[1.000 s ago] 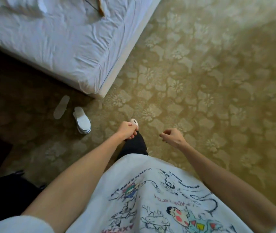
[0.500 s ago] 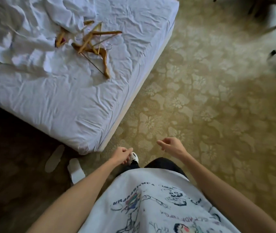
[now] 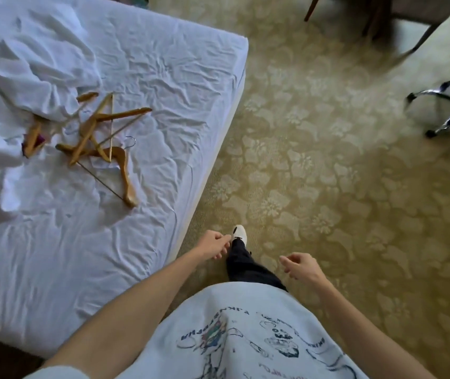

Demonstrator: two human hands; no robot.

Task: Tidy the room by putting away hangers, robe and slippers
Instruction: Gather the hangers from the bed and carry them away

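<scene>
Left hand (image 3: 214,244) and right hand (image 3: 299,266) — fingers loosely curled, holding nothing; wooden hangers (image 3: 100,138) lie heaped mid-bed (image 3: 163,64) — beside a crumpled white robe (image 3: 35,75).

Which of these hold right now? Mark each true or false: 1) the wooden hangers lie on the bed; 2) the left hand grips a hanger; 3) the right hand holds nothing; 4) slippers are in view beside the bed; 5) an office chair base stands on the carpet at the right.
1) True: the wooden hangers lie in a heap on the bed, next to rumpled white fabric.
2) False: the left hand holds nothing, fingers loosely curled.
3) True: the right hand holds nothing.
4) False: no slippers show in this view.
5) True: a chrome office chair base stands on the carpet.
</scene>
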